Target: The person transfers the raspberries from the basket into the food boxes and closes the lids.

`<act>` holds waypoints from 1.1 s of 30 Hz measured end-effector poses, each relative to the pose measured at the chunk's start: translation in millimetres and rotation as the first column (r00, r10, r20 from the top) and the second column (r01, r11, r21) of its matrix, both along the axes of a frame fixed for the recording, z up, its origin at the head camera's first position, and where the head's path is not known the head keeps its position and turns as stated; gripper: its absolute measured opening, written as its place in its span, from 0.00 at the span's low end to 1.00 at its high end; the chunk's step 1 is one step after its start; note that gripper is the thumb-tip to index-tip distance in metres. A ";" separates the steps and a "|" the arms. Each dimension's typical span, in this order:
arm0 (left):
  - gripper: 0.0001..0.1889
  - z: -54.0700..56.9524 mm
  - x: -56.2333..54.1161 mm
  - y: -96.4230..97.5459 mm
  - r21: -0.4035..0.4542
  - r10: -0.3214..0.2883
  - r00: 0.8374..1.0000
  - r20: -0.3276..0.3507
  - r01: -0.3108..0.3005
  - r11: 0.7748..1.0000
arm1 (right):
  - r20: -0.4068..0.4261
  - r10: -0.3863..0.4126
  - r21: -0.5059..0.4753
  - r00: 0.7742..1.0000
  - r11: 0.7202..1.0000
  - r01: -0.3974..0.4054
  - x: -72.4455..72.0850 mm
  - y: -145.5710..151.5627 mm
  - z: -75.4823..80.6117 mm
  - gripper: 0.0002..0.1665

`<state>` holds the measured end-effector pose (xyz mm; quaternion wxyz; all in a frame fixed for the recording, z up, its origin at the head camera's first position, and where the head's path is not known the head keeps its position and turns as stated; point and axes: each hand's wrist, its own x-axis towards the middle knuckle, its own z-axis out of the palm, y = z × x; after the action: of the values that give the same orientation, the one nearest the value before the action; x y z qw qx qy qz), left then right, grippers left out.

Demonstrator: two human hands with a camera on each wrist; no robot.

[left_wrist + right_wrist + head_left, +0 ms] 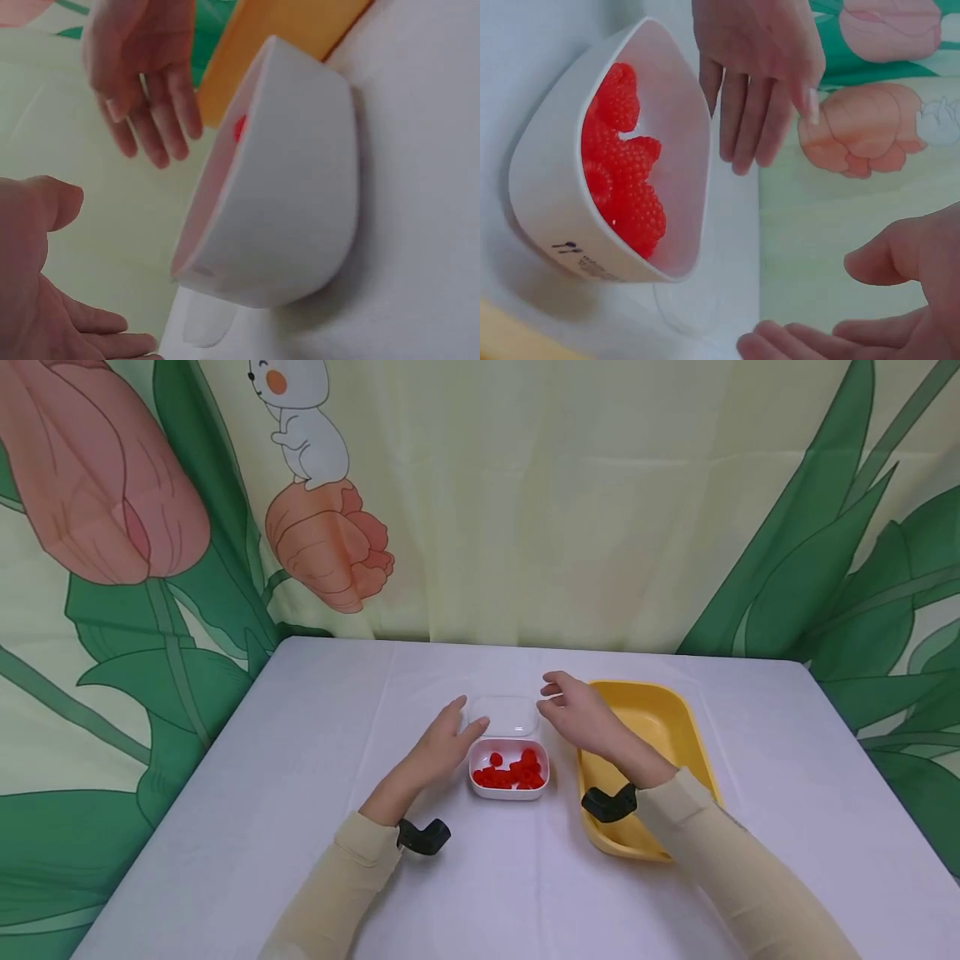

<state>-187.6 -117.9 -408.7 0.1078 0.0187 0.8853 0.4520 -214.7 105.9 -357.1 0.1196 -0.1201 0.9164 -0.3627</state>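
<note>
A small white bowl with rounded corners (511, 792) stands on the table, holding several red raspberries (622, 172). Just behind it lies a clear lid (504, 716), flat on the cloth. My left hand (441, 742) hovers at the left of the lid and bowl, fingers extended and thumb apart. On the other side, my right hand (581, 714) hangs in the air right of the lid, its fingers slightly bent. Neither hand holds anything. Both wrist views show a gap between the hands and the bowl.
To the right, under my right forearm, lies a yellow tray (678, 735). A white cloth (247, 827) covers the table. Behind the table's far edge hangs a curtain (525, 510) printed with flowers and leaves.
</note>
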 end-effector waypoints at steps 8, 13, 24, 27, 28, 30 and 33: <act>0.39 17.1 -20.2 -8.1 0.070 0.035 0.987 0.155 -0.046 0.996 | 0.210 0.013 -0.072 0.978 0.997 0.002 -4.9 -3.1 -0.8 0.40; 0.37 28.3 -31.8 -9.2 0.066 0.023 0.972 0.236 -0.040 0.997 | 0.298 0.006 -0.135 0.955 0.990 0.036 -7.4 -5.7 3.4 0.41; 0.37 44.0 -53.8 -4.8 0.160 0.003 0.928 0.373 -0.067 0.985 | 0.371 -0.038 -0.075 0.928 0.995 0.071 -16.7 -16.9 -1.5 0.41; 0.38 46.3 -57.2 -3.2 0.150 0.002 0.918 0.397 -0.067 0.986 | 0.408 -0.045 -0.080 0.912 0.993 0.085 -18.0 -19.2 -3.0 0.44; 0.38 46.9 -58.1 -2.5 0.146 0.000 0.915 0.404 -0.064 0.987 | 0.413 -0.045 -0.076 0.909 0.994 0.084 -18.4 -20.1 -3.5 0.45; 0.38 47.9 -59.6 -1.1 0.133 -0.012 0.912 0.410 -0.047 0.990 | 0.424 -0.049 -0.067 0.904 0.994 0.085 -19.1 -22.0 -3.8 0.46; 0.38 48.1 -61.9 1.2 0.118 -0.024 0.908 0.418 -0.028 0.993 | 0.424 -0.048 -0.045 0.904 0.996 0.074 -19.9 -24.5 -4.1 0.45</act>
<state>-249.5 -116.7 -360.6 0.2932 -0.0731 0.8126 0.4984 -234.7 81.4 -361.1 0.3000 -0.0136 0.8608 -0.4109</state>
